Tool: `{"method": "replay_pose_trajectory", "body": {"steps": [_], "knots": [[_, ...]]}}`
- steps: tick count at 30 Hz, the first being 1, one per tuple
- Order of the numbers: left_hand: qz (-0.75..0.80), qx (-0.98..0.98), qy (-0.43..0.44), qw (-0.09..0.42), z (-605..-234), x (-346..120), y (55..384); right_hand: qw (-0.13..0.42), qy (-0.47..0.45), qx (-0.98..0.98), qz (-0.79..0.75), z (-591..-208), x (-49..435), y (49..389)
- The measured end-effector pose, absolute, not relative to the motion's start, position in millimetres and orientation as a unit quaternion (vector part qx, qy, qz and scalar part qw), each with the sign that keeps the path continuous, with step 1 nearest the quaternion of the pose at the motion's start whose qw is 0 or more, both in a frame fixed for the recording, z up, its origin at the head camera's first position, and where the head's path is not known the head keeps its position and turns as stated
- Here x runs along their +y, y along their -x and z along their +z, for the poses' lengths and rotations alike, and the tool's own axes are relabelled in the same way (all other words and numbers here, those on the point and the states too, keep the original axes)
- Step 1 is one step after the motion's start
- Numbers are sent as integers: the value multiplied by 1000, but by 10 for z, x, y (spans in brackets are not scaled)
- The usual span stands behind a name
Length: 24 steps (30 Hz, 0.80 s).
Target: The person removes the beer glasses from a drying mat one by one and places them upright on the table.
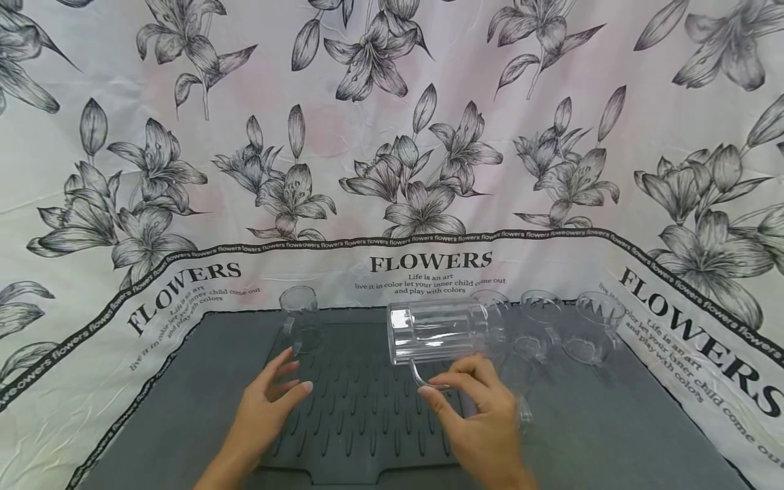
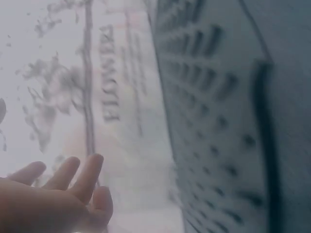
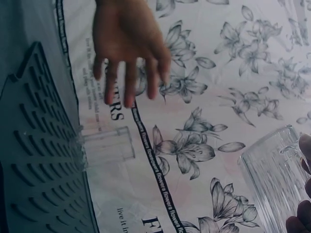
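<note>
In the head view my right hand (image 1: 484, 415) pinches the handle of a clear glass mug (image 1: 437, 332). The mug lies sideways in the air over the dark ridged mat (image 1: 361, 408). At the right edge of the right wrist view the same mug (image 3: 272, 174) shows, with fingertips (image 3: 303, 223) beside it. My left hand (image 1: 269, 395) holds nothing, its fingers spread and slightly bent. Another clear glass mug (image 1: 301, 316) stands at the mat's back left corner, just beyond the left fingertips. The left wrist view shows the left hand (image 2: 63, 204) blurred.
Several clear glass mugs stand at the back right of the grey table (image 1: 625, 422), among them one mug (image 1: 594, 330) at the far right and another (image 1: 534, 327) beside it. A flower-printed cloth (image 1: 422, 204) hangs behind the table and along its sides.
</note>
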<state>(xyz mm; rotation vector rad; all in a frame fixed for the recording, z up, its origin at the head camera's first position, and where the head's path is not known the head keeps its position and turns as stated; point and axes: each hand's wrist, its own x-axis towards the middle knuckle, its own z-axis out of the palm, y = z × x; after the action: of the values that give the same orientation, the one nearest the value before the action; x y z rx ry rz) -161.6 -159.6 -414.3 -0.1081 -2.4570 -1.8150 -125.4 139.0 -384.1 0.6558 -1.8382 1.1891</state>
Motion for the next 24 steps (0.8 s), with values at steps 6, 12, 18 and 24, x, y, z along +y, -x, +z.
{"method": "replay_pose_trajectory", "body": {"steps": [6,12,18,24], "knots": [[-650,-753,95,46,-3992,-1309,1600,422,-270,-732,462,-3877,1348,1236],[-676,-724,135,32,-3912,-1088,1588,437,-293,-717,457,-3920,1306,1257],[-690,-703,168,24,-3830,-934,1591,434,-306,-711,461,-3980,1260,1260],[-711,-679,185,10,-3765,-842,1602,421,-314,-716,461,-4034,1218,1257]]}}
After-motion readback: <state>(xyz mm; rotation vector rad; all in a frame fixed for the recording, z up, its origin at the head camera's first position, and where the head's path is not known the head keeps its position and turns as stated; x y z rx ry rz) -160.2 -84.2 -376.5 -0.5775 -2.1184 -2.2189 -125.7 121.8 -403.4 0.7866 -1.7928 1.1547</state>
